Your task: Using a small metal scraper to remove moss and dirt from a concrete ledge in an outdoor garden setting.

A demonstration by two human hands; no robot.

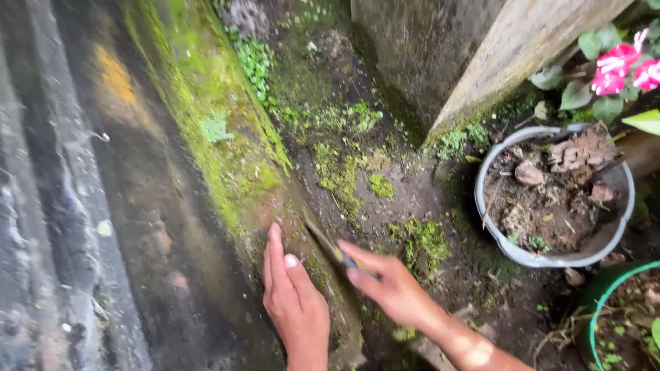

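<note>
At the lower middle of the frame, the left hand lies flat against the mossy ledge, fingers straight and together, holding nothing; it looks pressed there to steady the body beside the spot being worked. Just right of it, the right hand has its grip closed around a thin stick-like tool, pinched near the handle end so the blade or tip angles up and left into the seam where the ledge meets the damp ground. That low slant suits scraping along the moss line. What kind of tool it is cannot be told, since it is blurred.

Green moss runs in a band from the upper middle down to the hands. At the right, 1 grey pot of soil and dry leaves sits well apart from the hands, with pink flowers above it in the upper right corner and a green-rimmed pot at the lower right edge.
</note>
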